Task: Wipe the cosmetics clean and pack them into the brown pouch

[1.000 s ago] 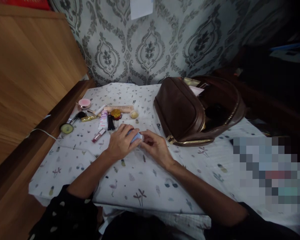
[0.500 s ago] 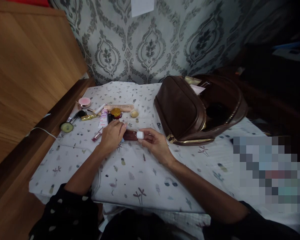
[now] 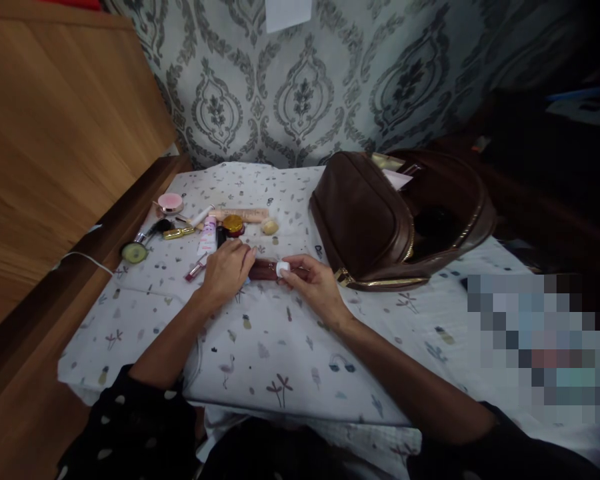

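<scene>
Over the left end of a brown leather-like strap or small pouch (image 3: 263,270), my left hand (image 3: 225,270) is curled, fingers together and pressing on it. Just right of it, my right hand (image 3: 317,290) pinches a small white blocky piece (image 3: 283,269) between thumb and fingers, against the brown item's right end. A bit of light blue shows under the brown item beside my left fingers. Close to my left hand lie a lip gloss tube (image 3: 196,269), a white and purple squeeze tube (image 3: 208,235) and a jar with an amber lid (image 3: 233,225).
An unzipped brown leather bag (image 3: 363,213) stands at the right with papers inside. Farther left lie a pink compact (image 3: 170,203), a gold tube (image 3: 179,233), a brush (image 3: 163,227) and a round green-topped item (image 3: 134,252). A white cable (image 3: 93,262) crosses the patterned cloth (image 3: 290,360).
My right thumb has shifted onto the front of the white piece, which is turned slightly. My left hand stays almost in place, and the other things lie as before.
</scene>
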`<state>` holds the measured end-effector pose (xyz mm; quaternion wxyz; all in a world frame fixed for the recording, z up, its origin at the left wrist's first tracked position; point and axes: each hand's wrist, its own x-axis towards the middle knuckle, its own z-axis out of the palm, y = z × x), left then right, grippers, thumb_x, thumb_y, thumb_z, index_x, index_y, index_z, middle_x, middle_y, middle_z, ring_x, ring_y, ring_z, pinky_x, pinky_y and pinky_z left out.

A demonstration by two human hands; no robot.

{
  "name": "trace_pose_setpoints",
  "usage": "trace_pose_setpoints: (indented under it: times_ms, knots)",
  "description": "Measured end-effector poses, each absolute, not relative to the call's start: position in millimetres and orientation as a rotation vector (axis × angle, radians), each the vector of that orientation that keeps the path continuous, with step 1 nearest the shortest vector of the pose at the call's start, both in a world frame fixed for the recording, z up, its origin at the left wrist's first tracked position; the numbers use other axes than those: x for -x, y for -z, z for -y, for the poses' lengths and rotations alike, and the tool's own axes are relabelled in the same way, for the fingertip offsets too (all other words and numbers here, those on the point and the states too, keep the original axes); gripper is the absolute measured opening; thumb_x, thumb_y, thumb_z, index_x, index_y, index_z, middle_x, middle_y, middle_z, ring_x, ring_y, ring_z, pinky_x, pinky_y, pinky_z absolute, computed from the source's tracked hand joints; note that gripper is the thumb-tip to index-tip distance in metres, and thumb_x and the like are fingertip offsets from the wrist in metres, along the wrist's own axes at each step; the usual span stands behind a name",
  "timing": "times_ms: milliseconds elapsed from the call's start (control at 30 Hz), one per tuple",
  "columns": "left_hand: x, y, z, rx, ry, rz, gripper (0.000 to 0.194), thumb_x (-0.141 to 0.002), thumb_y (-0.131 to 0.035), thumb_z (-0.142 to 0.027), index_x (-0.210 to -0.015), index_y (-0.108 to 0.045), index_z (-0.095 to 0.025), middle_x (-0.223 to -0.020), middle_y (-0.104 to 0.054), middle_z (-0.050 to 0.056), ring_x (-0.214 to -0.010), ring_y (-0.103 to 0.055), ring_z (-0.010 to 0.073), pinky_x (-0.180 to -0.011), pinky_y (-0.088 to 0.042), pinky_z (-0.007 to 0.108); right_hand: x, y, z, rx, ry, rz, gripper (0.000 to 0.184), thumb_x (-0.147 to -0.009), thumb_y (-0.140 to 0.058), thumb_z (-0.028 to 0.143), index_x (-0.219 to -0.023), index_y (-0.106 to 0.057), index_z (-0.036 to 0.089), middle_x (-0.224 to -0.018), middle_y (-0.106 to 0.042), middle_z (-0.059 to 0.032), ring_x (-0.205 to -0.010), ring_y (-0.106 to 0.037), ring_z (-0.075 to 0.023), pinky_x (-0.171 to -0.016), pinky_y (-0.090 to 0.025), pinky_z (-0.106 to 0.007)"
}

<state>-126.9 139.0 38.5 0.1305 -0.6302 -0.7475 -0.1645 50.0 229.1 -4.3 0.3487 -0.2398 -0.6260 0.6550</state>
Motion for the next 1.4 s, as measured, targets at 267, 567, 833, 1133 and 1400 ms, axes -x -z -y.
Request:
trace_pose_setpoints:
  times_ms: [267, 567, 833, 1133, 1400]
  knots:
    - [111, -39, -134, 2.000, 0.634, 1.740, 0.033, -0.101, -0.041, -0.030, -0.096, -0.069, -0.014, -0.085, -0.068, 0.007, -0.084, -0.057, 0.0214, -0.073, -0.046, 0.033, -55, 4, -229, 0.473, -1.383, 1.814, 0.029, -0.082, -0.072, 0.043, -0.102, -0.070, 0.022, -0.095, -0.065, -0.0046, -0.080, -0.063, -0.0157, -0.075, -0.055, -0.031]
    - [119, -56, -133, 2.224, 0.681, 2.035, 0.038, -0.102, -0.036, -0.031, -0.081, -0.065, -0.017, -0.086, -0.067, 0.005, -0.084, -0.060, 0.0185, -0.075, -0.045, 0.031, -56, 5, -232, 0.414, -1.384, 1.848, 0.023, -0.084, -0.071, 0.040, -0.100, -0.070, 0.024, -0.097, -0.063, -0.0043, -0.086, -0.064, -0.0169, -0.082, -0.055, -0.034]
    - [137, -49, -138, 2.193, 0.618, 2.435, 0.030, -0.098, -0.037, -0.026, -0.088, -0.064, -0.018, -0.093, -0.070, 0.006, -0.088, -0.064, 0.0222, -0.078, -0.045, 0.034, -58, -4, -235, 0.365, -1.489, 1.881, 0.024, -0.081, -0.073, 0.041, -0.098, -0.070, 0.023, -0.098, -0.066, -0.0039, -0.091, -0.064, -0.0178, -0.086, -0.055, -0.036]
    - [111, -47, -135, 2.146, 0.951, 2.039, 0.024, -0.098, -0.043, -0.029, -0.089, -0.062, -0.019, -0.088, -0.067, 0.006, -0.087, -0.059, 0.0200, -0.082, -0.046, 0.033, -60, -8, -234, 0.271, -1.452, 1.965, 0.023, -0.082, -0.073, 0.045, -0.096, -0.073, 0.026, -0.102, -0.068, -0.0058, -0.100, -0.064, -0.0210, -0.085, -0.053, -0.037]
    - [121, -44, -138, 2.138, 0.740, 2.154, 0.037, -0.101, -0.036, -0.035, -0.076, -0.058, -0.019, -0.077, -0.061, 0.004, -0.079, -0.056, 0.0198, -0.074, -0.043, 0.032, -59, -3, -231, 0.303, -1.433, 1.941, 0.023, -0.083, -0.072, 0.040, -0.100, -0.073, 0.025, -0.100, -0.068, -0.0064, -0.093, -0.064, -0.0190, -0.078, -0.052, -0.033]
